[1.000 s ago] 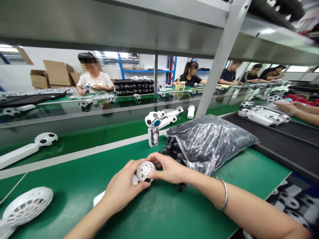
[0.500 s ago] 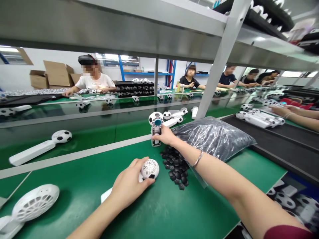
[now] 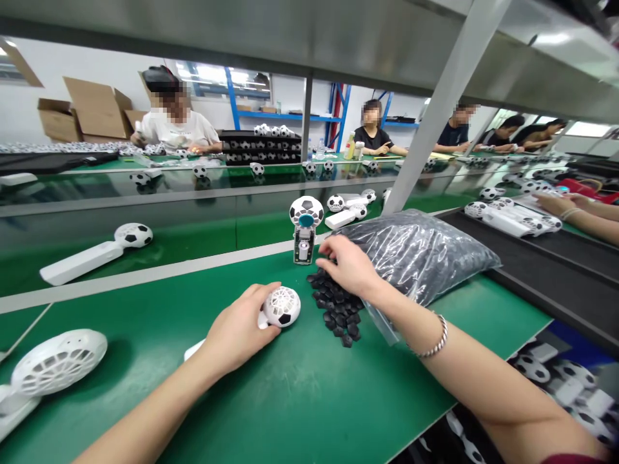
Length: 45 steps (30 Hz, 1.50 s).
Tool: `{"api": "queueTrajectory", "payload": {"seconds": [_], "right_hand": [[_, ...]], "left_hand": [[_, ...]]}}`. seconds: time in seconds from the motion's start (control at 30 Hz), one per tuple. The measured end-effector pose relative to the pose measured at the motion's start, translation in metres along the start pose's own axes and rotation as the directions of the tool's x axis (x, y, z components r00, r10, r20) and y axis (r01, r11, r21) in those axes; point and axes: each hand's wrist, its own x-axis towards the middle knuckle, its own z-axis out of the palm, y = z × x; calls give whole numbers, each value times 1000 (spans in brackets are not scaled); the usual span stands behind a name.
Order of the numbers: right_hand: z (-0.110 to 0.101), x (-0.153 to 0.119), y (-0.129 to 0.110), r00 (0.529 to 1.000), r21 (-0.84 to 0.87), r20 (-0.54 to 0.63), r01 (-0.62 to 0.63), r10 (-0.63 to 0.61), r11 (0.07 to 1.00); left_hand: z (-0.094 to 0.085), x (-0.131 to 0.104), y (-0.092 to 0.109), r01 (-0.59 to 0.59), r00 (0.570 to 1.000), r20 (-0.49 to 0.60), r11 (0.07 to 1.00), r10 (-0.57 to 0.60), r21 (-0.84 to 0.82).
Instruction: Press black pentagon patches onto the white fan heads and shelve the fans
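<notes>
My left hand (image 3: 242, 325) is closed around the neck of a white soccer-ball-shaped fan head (image 3: 282, 307), whose latticed face has a black patch at its lower edge. The handle shows partly behind my wrist. My right hand (image 3: 345, 261) is over a pile of black pentagonal pieces (image 3: 338, 312), with its thumb and fingers curved; whether a piece lies between them is too small to tell. Just left of it stands an upright soccer-ball unit (image 3: 306, 212) with an open body. A clear bag full of black pieces (image 3: 420, 251) lies beyond my right forearm.
White ball-headed fans lie on the conveyor (image 3: 193, 225) and at the left. A slanted metal post (image 3: 445, 103) rises behind the bag. Black trays (image 3: 527, 277) hold fans at the right, near another person's hands (image 3: 556, 205). Several people sit opposite.
My right hand has let go of the upright unit and moved right and back toward me, over the black pieces. My left hand keeps its hold. The view has shifted.
</notes>
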Motion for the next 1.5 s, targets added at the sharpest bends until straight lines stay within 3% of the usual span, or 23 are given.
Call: {"api": "queueTrajectory", "payload": {"seconds": [0.07, 0.13, 0.37, 0.47, 0.53, 0.6, 0.67, 0.77, 1.03, 1.33, 1.5], "right_hand": [[5, -14, -2, 980, -114, 142, 155, -138, 981], [15, -20, -2, 956, -151, 217, 232, -196, 961], [30, -18, -2, 916, -225, 267, 361, -299, 905], [25, -20, -2, 925, -243, 250, 347, -287, 906], [19, -23, -4, 933, -148, 206, 327, -294, 933], [12, -28, -9, 938, 125, 144, 298, -314, 946], [6, -34, -17, 942, 441, 99, 248, -321, 863], [5, -43, -28, 937, 633, 116, 186, -329, 752], [16, -52, -33, 942, 600, 91, 207, -323, 773], [18, -50, -33, 948, 683, 105, 151, -300, 715], [22, -49, -33, 951, 765, 197, 3, -238, 643]], "left_hand": [[0, 1, 0, -34, 999, -2, 999, 34, 40], [0, 0, -2, -78, 997, -11, 992, 79, 97], [1, -1, -1, -121, 990, -33, 960, 134, 253], [2, -1, 0, -148, 984, -60, 950, 170, 274], [3, 0, -1, -152, 981, -73, 952, 177, 267], [2, 0, -3, -135, 985, -74, 962, 156, 238], [1, 0, -4, -130, 989, -44, 972, 141, 195], [-2, -1, -4, -131, 991, 14, 984, 130, 124], [9, -1, 1, -40, 987, -151, 994, 55, 101], [9, -2, 6, -25, 987, -157, 991, 46, 133], [8, -2, 6, -31, 988, -147, 992, 49, 123]]}}
